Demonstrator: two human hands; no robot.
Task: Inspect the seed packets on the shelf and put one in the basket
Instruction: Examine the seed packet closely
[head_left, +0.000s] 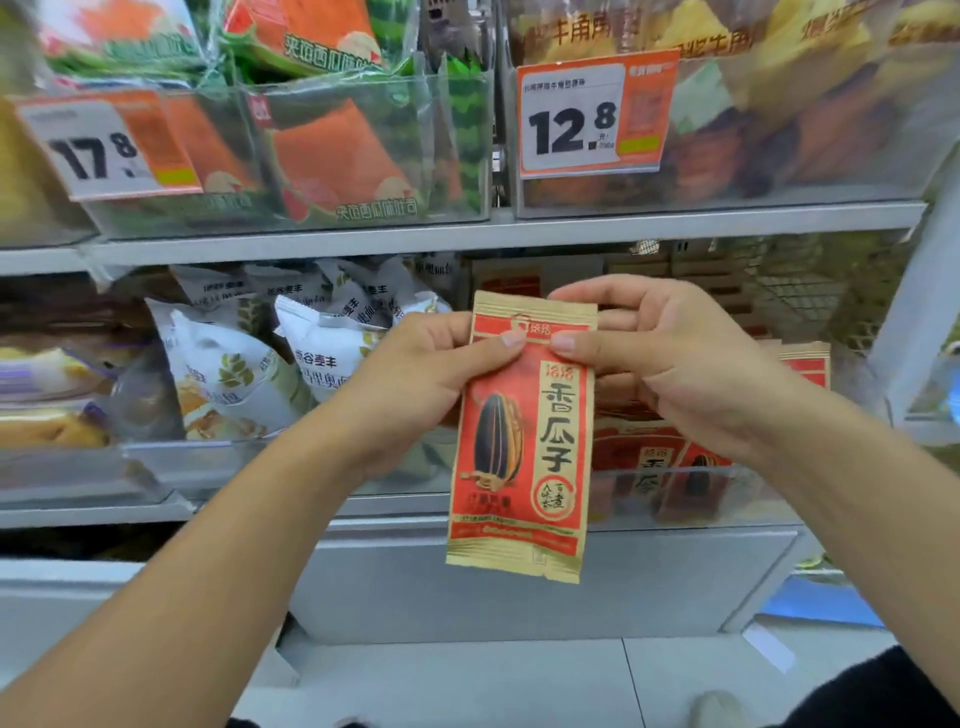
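Both hands, left hand (415, 374) and right hand (670, 358), pinch the red-and-tan paper seed packet (522, 441) upright; inspection under way, basket unseen, placing outstanding.

Seed packet (519, 441) upper edges covered by thumbs of left hand (415, 374) and right hand (670, 358); fingers of both hidden behind it. Small print at packet foot too blurred to read. Same red packets (670, 467) in clear bin mostly hidden behind right wrist. Left price tag (98, 145) smeared, fine text unreadable. Shoe (717, 709) cut off by bottom edge.
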